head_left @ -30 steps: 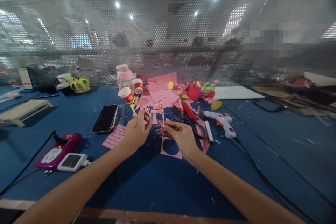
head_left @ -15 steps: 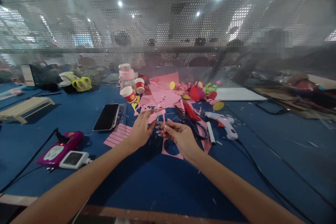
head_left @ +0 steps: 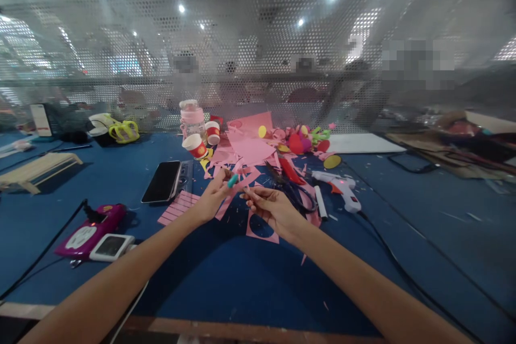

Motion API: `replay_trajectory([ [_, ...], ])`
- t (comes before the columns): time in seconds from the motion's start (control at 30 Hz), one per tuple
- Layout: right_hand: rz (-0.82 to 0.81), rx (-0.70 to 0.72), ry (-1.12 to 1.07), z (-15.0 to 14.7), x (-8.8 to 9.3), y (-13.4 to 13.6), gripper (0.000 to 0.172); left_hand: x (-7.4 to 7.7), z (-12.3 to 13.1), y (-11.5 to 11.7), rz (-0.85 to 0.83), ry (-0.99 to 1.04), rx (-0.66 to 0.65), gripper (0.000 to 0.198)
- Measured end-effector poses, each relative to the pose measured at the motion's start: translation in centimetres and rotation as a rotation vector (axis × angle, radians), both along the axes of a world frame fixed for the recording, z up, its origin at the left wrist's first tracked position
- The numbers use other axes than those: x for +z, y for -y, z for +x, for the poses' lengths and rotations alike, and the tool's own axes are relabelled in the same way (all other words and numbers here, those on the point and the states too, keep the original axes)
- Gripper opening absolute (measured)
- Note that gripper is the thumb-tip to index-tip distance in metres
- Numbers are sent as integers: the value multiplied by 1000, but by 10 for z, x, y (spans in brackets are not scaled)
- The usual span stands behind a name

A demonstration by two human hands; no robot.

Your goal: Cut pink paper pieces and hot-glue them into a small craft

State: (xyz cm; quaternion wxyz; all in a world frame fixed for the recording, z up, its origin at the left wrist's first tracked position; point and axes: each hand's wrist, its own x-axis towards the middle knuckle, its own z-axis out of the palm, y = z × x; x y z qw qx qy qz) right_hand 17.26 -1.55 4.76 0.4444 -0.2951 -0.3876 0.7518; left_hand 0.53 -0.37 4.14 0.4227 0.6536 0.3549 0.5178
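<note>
My left hand [head_left: 214, 196] is closed on a small teal object [head_left: 233, 180] that sticks out at its fingertips. Close beside it on the right, my right hand [head_left: 274, 208] pinches a thin pink paper strip [head_left: 246, 189]. Under and behind both hands lie pink paper pieces [head_left: 252, 149]. A pink square with a round hole [head_left: 250, 232] lies below my right hand. Dark-handled scissors [head_left: 300, 201] and a red-handled tool [head_left: 291, 171] rest just right of the hands.
A black phone [head_left: 162, 181] and a lined pink sheet [head_left: 180, 207] lie left. Paper cups [head_left: 195, 146] stand by a pink bottle [head_left: 192, 118]. On the right is a white glue gun [head_left: 342, 187] with a cable. A purple power strip [head_left: 91, 231] sits at the left.
The left hand has drawn back slightly to the left, and the teal object now shows clearly in its fingers. The right hand has hardly moved.
</note>
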Motion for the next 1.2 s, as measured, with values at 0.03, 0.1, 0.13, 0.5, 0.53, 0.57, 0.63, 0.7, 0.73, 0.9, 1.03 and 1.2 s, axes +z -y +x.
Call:
replay_trajectory([
  [0.03,6,7,-3,0,0,0,20,0,2,0,-27,6,-1,29],
  [0.1,19,8,-3,-1,1,1,21,0,5,0,-85,16,-6,30],
  [0.13,24,6,1,-1,1,1,20,1,5,0,-105,11,-11,31],
  [0.5,25,-15,22,2,-1,-4,23,1,2,-2,-131,-68,5,34],
  [0.53,24,-20,17,2,-1,-4,24,2,2,-1,-138,-65,14,35],
  [0.57,23,-24,12,3,-2,-5,25,3,2,-1,-144,-60,22,36],
  [0.63,22,-28,6,3,-2,-5,26,5,2,0,-154,-57,38,39],
  [0.7,20,-39,2,3,-2,-5,28,7,1,1,-151,-76,44,40],
  [0.73,18,-49,-1,3,-1,-5,29,7,1,1,-136,-100,45,41],
  [0.9,18,-78,-20,2,2,-3,35,7,-2,1,-43,-226,62,40],
  [1.03,32,-54,-44,4,3,-3,36,9,-2,2,-62,-267,59,40],
  [1.2,15,-55,-44,6,2,-4,36,9,-4,1,-65,-269,60,39],
])
